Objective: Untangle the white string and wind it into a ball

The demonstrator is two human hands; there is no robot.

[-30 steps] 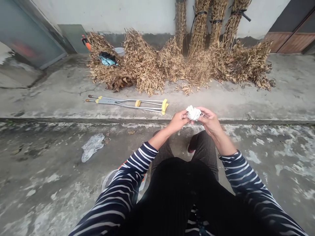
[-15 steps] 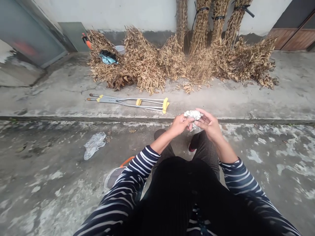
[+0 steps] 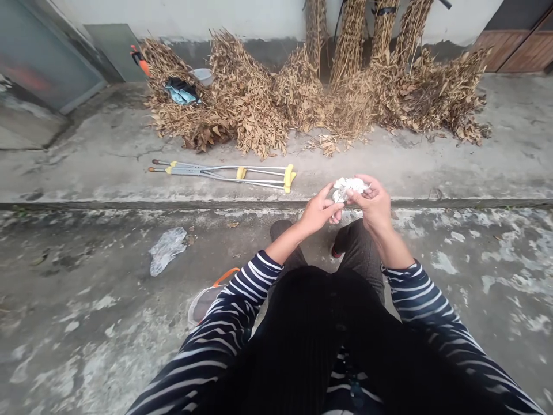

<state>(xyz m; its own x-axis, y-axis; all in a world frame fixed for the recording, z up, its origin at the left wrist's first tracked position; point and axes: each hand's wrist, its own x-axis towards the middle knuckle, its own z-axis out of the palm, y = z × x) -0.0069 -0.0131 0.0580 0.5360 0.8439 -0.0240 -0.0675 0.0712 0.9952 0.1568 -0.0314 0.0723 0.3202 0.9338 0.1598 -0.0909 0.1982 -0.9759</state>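
A crumpled white bundle with thin dark lines [image 3: 349,184] is held up in front of my knees; whether it is plastic, paper or cloth I cannot tell. My left hand [image 3: 318,210] grips its lower left side between thumb and fingers. On the other side, my right hand [image 3: 375,203] pinches it, thumb in front and fingers curled behind. Parts of the fingers behind the bundle are hidden.
A pair of crutches [image 3: 224,173] lies on the raised concrete ledge [image 3: 108,181]. Behind them, dried plant stalks [image 3: 254,109] are heaped against the wall. A clear plastic bag [image 3: 167,250] lies on the lower ground to the left, and an orange-handled container [image 3: 203,300] stands beside my left arm.
Both hands have moved slightly right and up in the view with the white bundle. The bundle sits turned a little differently between the fingers. The camera view has shifted slightly.
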